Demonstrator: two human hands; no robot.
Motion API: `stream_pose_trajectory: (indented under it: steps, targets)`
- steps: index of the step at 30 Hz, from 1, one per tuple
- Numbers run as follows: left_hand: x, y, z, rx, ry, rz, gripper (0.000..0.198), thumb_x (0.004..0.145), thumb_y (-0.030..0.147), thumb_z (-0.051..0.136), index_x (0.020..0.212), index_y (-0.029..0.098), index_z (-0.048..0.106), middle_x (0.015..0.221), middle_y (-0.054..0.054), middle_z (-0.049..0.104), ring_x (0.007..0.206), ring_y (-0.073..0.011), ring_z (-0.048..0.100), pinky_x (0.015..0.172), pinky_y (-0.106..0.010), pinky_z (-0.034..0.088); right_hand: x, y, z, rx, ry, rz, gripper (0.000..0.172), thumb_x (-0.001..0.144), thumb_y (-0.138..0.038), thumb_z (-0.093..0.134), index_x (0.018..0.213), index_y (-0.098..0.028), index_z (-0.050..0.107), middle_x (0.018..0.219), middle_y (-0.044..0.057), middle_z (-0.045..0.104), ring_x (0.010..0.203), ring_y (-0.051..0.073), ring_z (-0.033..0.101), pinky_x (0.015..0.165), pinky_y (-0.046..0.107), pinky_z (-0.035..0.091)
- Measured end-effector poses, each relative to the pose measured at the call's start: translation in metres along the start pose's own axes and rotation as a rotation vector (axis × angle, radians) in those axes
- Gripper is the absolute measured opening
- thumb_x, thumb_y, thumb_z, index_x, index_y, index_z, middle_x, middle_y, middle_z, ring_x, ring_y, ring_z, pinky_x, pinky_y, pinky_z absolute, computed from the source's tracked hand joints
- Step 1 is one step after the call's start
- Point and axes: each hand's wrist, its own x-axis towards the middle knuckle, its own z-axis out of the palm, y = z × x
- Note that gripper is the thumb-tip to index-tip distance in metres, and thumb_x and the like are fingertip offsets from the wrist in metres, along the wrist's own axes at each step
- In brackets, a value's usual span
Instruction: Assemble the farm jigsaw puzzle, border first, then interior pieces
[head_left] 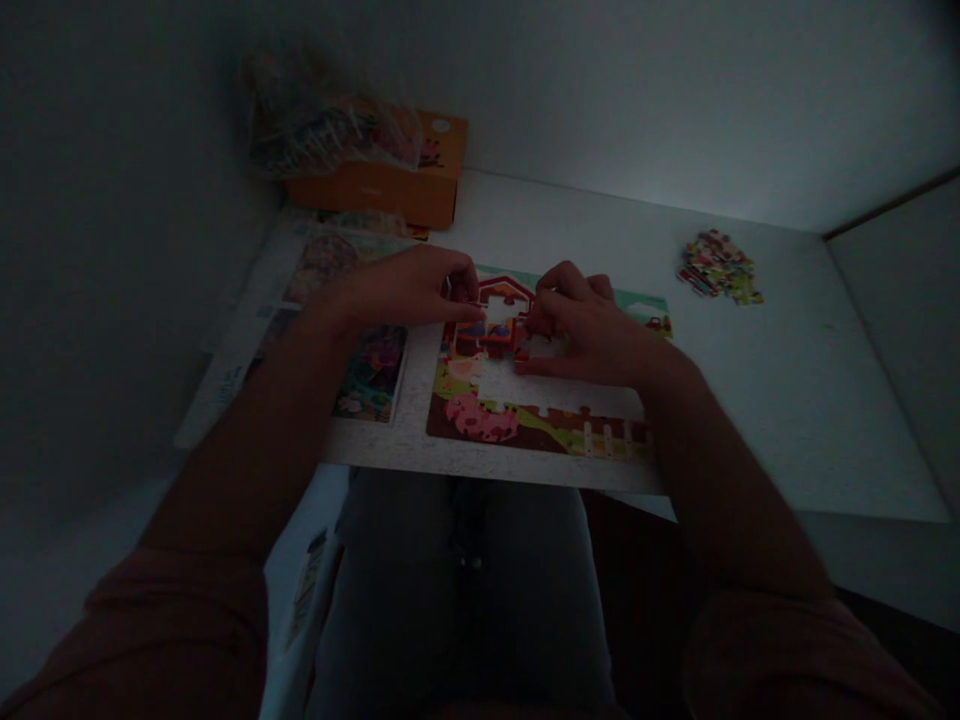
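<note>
A partly assembled jigsaw puzzle lies on the white table, with a red house, a pink pig and a fence in its picture. At its upper left, my left hand has thumb and fingers closed over a puzzle piece by the house. My right hand is bent over the puzzle's middle, its fingers and thumb around a red puzzle piece. The fingers hide part of both pieces. Bare white surface shows inside the puzzle's border, below my right hand.
Loose puzzle pieces are piled at the right of the table. Picture sheets lie left of the puzzle. An orange box with a clear plastic bag on top stands at the back left, near the wall.
</note>
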Motion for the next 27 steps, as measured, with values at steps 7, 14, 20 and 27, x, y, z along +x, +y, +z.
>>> stream_pose_trajectory:
  steps: [7, 14, 20, 27]
  targets:
    - [0.001, 0.002, 0.010, -0.027, -0.051, 0.023, 0.044, 0.090, 0.064, 0.097, 0.109, 0.027, 0.083, 0.096, -0.006, 0.085, 0.096, -0.0286, 0.078, 0.083, -0.035, 0.053, 0.000, 0.002, 0.005, 0.044, -0.009, -0.015, 0.050, 0.101, -0.062, 0.103, 0.135, -0.033, 0.081, 0.163, 0.018, 0.071, 0.143, 0.052, 0.072, 0.130, 0.080, 0.057]
    - [0.004, 0.003, 0.012, 0.008, -0.087, -0.015, 0.043, 0.090, 0.062, 0.096, 0.106, 0.024, 0.085, 0.097, -0.006, 0.085, 0.094, -0.0290, 0.076, 0.084, -0.037, 0.051, 0.002, 0.002, 0.000, 0.085, -0.019, 0.022, 0.052, 0.101, -0.059, 0.101, 0.144, -0.037, 0.083, 0.159, 0.014, 0.074, 0.141, 0.051, 0.070, 0.126, 0.078, 0.056]
    - [0.004, 0.000, 0.015, -0.026, -0.070, 0.021, 0.038, 0.090, 0.060, 0.094, 0.099, 0.026, 0.082, 0.093, -0.006, 0.085, 0.090, -0.0283, 0.076, 0.080, -0.037, 0.049, 0.004, 0.002, 0.000, 0.096, -0.041, 0.020, 0.041, 0.106, -0.059, 0.097, 0.141, -0.039, 0.087, 0.148, 0.012, 0.076, 0.133, 0.047, 0.071, 0.121, 0.072, 0.056]
    - [0.002, 0.000, 0.013, -0.045, -0.089, 0.034, 0.035, 0.091, 0.059, 0.094, 0.095, 0.027, 0.082, 0.093, -0.006, 0.087, 0.087, -0.0272, 0.076, 0.078, -0.035, 0.050, -0.013, 0.038, -0.034, 0.176, 0.233, 0.100, 0.049, 0.110, -0.077, 0.090, 0.135, -0.035, 0.088, 0.136, 0.012, 0.080, 0.114, 0.038, 0.076, 0.118, 0.068, 0.056]
